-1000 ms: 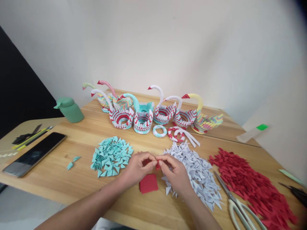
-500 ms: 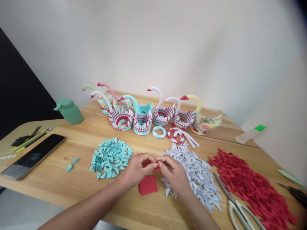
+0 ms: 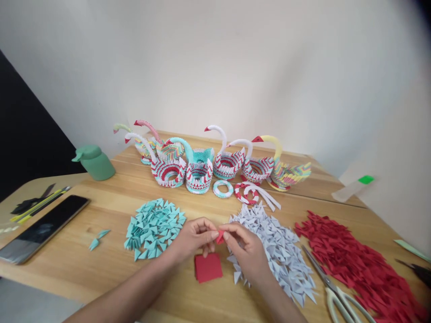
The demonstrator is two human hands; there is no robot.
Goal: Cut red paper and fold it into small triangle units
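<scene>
A small folded piece of red paper [image 3: 220,237] is pinched between both my hands above the table. My left hand [image 3: 198,235] grips its left side with thumb and fingertips, and my right hand [image 3: 245,246] pinches the right side. Just below them lies a stack of red paper squares [image 3: 208,267]. Left of my hands is a heap of turquoise folded triangles [image 3: 155,228]. A pile of pale grey-white triangles [image 3: 279,251] spreads beside and behind my right hand. Farther right sits a large pile of red triangles [image 3: 357,264].
Several paper swans [image 3: 198,172] stand along the back, with a turquoise-white ring [image 3: 222,189] and a red-white ring [image 3: 246,193] before them. Scissors [image 3: 332,287] lie at front right. A phone [image 3: 43,229] and a green lidded container [image 3: 96,163] are at left.
The view has shifted slightly, so the table sits a little lower in the picture. My fingers have moved around the red paper, which now shows more between them.
</scene>
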